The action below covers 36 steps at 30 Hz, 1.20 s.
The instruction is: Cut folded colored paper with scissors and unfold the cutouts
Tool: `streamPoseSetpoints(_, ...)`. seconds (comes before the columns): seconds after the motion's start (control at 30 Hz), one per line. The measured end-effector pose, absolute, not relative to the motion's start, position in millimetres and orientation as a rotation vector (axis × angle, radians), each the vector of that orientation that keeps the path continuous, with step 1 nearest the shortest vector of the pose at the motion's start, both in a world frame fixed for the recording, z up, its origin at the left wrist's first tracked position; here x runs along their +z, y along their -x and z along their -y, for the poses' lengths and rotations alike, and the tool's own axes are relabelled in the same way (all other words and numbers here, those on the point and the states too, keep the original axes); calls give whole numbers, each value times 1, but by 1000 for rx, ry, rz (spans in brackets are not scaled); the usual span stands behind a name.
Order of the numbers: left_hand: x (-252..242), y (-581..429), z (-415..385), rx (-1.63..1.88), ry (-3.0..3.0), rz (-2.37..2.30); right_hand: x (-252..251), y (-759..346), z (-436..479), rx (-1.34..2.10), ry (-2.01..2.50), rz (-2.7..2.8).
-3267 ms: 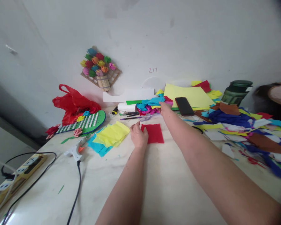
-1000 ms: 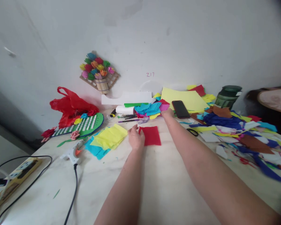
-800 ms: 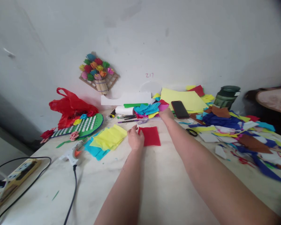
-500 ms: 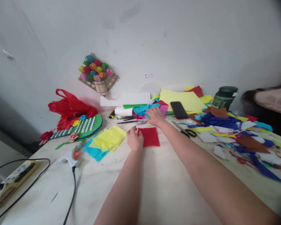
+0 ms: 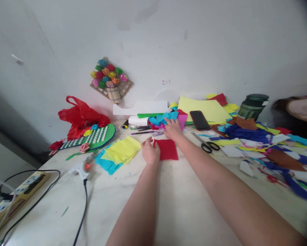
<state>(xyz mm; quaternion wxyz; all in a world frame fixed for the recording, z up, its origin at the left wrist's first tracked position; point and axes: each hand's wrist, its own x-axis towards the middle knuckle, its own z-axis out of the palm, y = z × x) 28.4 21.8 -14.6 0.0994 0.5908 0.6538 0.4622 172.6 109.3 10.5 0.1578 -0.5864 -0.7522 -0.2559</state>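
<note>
A red crepe paper square (image 5: 168,149) lies flat on the table in front of me. My left hand (image 5: 151,152) rests at its left edge, fingers loosely bent and apart, with the thumb at the paper's upper left corner. Farther back, my right hand (image 5: 173,130) reaches to a crumpled pile of blue crepe paper (image 5: 161,118). Its fingers are spread over the near right side of the pile, and nothing shows between them. Yellow crepe sheets (image 5: 122,149) lie left of my left hand, on top of blue crepe sheets (image 5: 108,165).
Black-handled scissors (image 5: 207,145) and a phone (image 5: 199,120) lie right of my right hand. Paper scraps (image 5: 276,150) cover the right side, near a green jar (image 5: 253,106). A corded glue gun (image 5: 83,169), a green decorated board (image 5: 104,136) and a red bag (image 5: 79,114) are left.
The fingers of my right hand have spread out at the blue paper. My left hand stays beside the red square. The whole view has shifted slightly.
</note>
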Motion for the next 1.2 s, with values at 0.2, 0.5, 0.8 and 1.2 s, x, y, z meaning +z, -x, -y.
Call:
streamPoseSetpoints(0.2, -13, -28, -21, 1373, -1715, -1936, 7, -169, -116, -801, 1782, 2176)
streamPoseSetpoints(0.5, -13, -29, -21, 1335, -1723, -1928, 4, -170, -121, -681, 1712, 2186)
streamPoseSetpoints(0.8, -13, -29, -20, 1336, -1718, -1913, 5, -171, -123, -669, 1721, 2203)
streamPoseSetpoints(1.2, -12, -28, -19, 1296, -1728, -1908, 11, -175, -124, -626, 1612, 2207)
